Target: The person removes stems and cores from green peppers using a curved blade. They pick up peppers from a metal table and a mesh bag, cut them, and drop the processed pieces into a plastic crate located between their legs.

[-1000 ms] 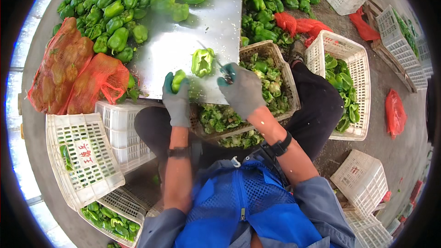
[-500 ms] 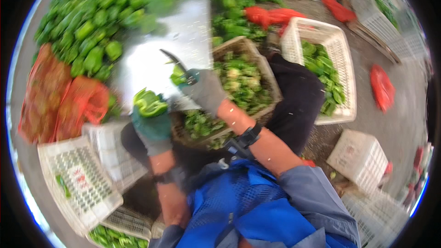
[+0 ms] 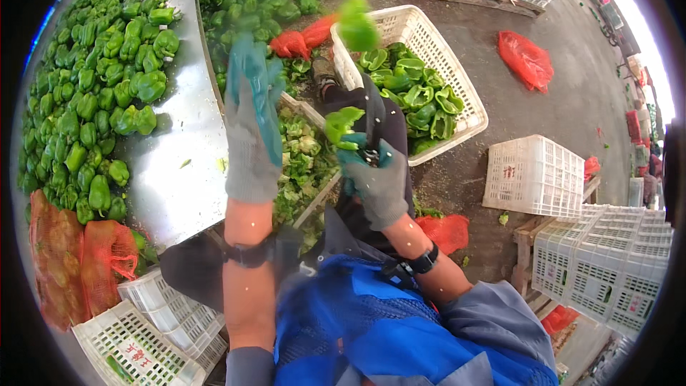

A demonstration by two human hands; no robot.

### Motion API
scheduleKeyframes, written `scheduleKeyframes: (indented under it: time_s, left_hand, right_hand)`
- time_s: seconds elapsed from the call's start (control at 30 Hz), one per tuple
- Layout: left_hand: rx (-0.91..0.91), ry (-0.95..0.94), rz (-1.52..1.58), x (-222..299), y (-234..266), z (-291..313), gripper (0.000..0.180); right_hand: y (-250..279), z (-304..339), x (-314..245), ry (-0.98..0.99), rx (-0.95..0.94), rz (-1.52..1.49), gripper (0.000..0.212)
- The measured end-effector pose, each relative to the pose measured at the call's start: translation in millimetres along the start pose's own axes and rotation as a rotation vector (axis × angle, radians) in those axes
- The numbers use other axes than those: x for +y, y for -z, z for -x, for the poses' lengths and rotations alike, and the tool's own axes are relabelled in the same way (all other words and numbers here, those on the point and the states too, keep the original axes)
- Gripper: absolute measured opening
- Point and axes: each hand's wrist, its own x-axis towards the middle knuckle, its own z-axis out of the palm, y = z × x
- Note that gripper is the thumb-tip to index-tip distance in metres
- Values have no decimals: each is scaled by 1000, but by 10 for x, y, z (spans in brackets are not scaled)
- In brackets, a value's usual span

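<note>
"Well, how do you have your two hands now?"

"Your left hand (image 3: 253, 111) is stretched out beside the metal table (image 3: 187, 179), with straight fingers, and I see nothing in it. Your right hand (image 3: 377, 184) is curled around a dark handle (image 3: 369, 155) (perhaps of a knife, I cannot tell surely), and a green pepper piece (image 3: 342, 123) is also held in it, just left of the handle."

"And the blurred green piece (image 3: 357, 23)?"

"It appears at the upper left corner of the white crate (image 3: 437, 50), where cut pepper pieces (image 3: 420, 94) lie. No hand is touching it, so it seems to be in the air."

"How would such a piece behave for you?"

"I judge it light and hollow, with smooth skin, which can be slippery. Its wall should be rather stiff but crisp, so a strong squeeze may crack it. Better you take it by the rounded outside, and leave the thin cut edge alone."
</note>
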Motion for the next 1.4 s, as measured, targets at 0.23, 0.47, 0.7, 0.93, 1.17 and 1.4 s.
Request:
scheduleKeyframes:
  time_s: [0.23,0.47,0.7,0.93,1.17,1.4]
  left_hand:
    - [-52,274,257,-275,-41,989,78]
    - [227,193,140,-525,281,1283,70]
    - [187,-286,-659,-460,436,1408,70]
    - [158,-35,-825,-499,512,1546,37]
    - [189,239,-768,-372,496,1641,96]
    - [215,129,-173,-409,656,1606,83]
  right_hand:
    - [-43,124,26,528,-124,510,26]
    - [-270,98,129,167,-308,153,21]
    - [-479,-231,160,616,-277,877,35]
    - [-647,-266,427,836,-457,1199,31]
    - [-707,-468,597,353,-424,621,18]
    - [-527,-547,858,518,-96,787,31]
